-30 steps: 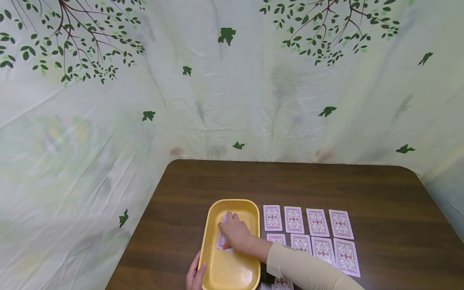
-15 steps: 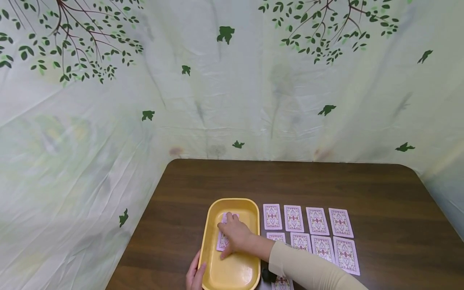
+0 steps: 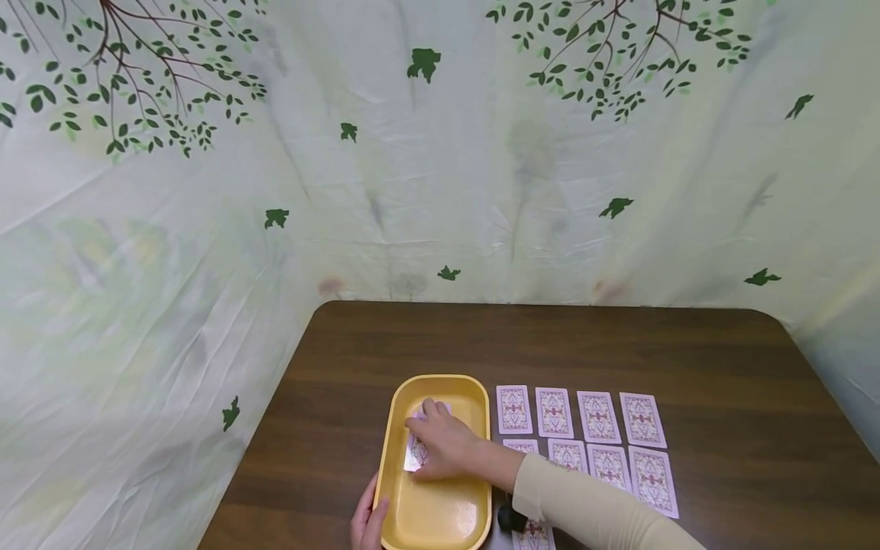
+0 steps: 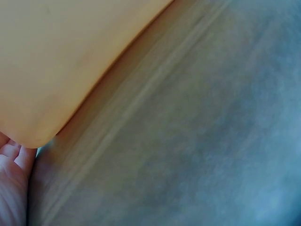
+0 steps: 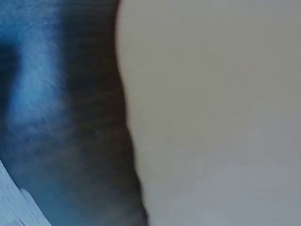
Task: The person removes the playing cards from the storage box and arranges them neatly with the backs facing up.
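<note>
A yellow tray (image 3: 440, 519) with rounded corners stands on the table. My left hand (image 3: 367, 519) grips its near left side, thumb at the rim. In the left wrist view, fingers of the left hand (image 4: 14, 183) show beside the tray's (image 4: 56, 70) pale orange side. Inside the tray, my right hand (image 3: 447, 443) spans a patterned playing card (image 3: 415, 453), fingers at its far end and thumb at its near end. The hand hides much of this card. Whether other cards lie under it, I cannot tell. The right wrist view does not clearly show the right hand.
Several face-down playing cards (image 3: 598, 417) lie in rows to the right of the tray, on the brown table (image 3: 550, 344). The right sleeve (image 3: 584, 504) covers some of them. A small black object (image 3: 509, 519) sits beneath the right forearm. A leaf-printed curtain (image 3: 481, 191) hangs behind.
The right thumb has moved left to the near end of the card in the tray, and that card has shifted slightly left. The left hand keeps its place on the tray.
</note>
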`<action>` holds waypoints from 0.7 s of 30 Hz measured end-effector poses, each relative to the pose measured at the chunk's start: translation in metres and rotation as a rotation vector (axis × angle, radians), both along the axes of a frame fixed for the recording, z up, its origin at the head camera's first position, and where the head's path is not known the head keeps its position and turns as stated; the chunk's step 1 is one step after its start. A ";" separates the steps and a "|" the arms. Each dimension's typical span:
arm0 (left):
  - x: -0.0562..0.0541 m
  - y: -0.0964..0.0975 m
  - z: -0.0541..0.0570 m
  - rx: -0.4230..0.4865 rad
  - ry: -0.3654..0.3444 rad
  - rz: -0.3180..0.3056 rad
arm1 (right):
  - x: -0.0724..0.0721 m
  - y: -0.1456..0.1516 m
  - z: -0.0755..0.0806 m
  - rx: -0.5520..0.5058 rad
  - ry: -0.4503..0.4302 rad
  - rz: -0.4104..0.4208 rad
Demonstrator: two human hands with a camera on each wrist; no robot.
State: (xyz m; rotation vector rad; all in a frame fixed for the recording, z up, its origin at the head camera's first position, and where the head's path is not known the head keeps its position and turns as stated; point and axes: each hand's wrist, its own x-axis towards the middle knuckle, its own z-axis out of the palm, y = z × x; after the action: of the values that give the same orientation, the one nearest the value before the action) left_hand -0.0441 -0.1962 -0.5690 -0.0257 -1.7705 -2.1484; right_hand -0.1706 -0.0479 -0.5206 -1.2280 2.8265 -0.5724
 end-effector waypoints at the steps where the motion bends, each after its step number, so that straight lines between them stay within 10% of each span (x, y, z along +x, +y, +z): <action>1: 0.000 0.000 0.000 -0.006 -0.001 0.004 | 0.000 0.001 0.002 -0.012 0.006 0.005; 21: -0.002 0.002 0.001 -0.014 -0.049 0.047 | -0.009 0.054 0.072 -0.173 0.106 0.113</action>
State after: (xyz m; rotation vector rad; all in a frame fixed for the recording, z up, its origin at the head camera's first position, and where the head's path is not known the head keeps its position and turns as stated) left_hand -0.0464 -0.1938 -0.5684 0.0654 -1.7950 -2.1216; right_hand -0.1791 0.0066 -0.4484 -1.4773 2.8182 -0.7830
